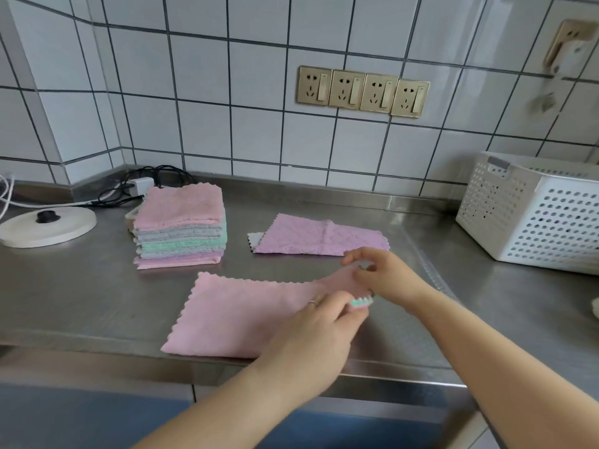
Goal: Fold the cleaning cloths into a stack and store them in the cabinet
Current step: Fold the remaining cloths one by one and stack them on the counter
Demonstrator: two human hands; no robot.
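Pink cloth (240,314) spread flat at near edge of steel counter (97,296), already doubled by the look of it. Left hand (311,338) pinching near-right corner, a strip of green scalloped edge showing between fingers. Right hand (385,275) pinching far-right corner, fingers curled on fabric. Far left, folded stack (180,226) of pink, grey and green cloths. Between stack and white basket (531,212), 1 lilac cloth (321,236) lying loose, a grey corner peeking out beneath. Judged light, soft, floppy, not slippery: best taken by 2 corners of 1 edge, carried leftward, then smoothed flat. Cabinet not identifiable from here.
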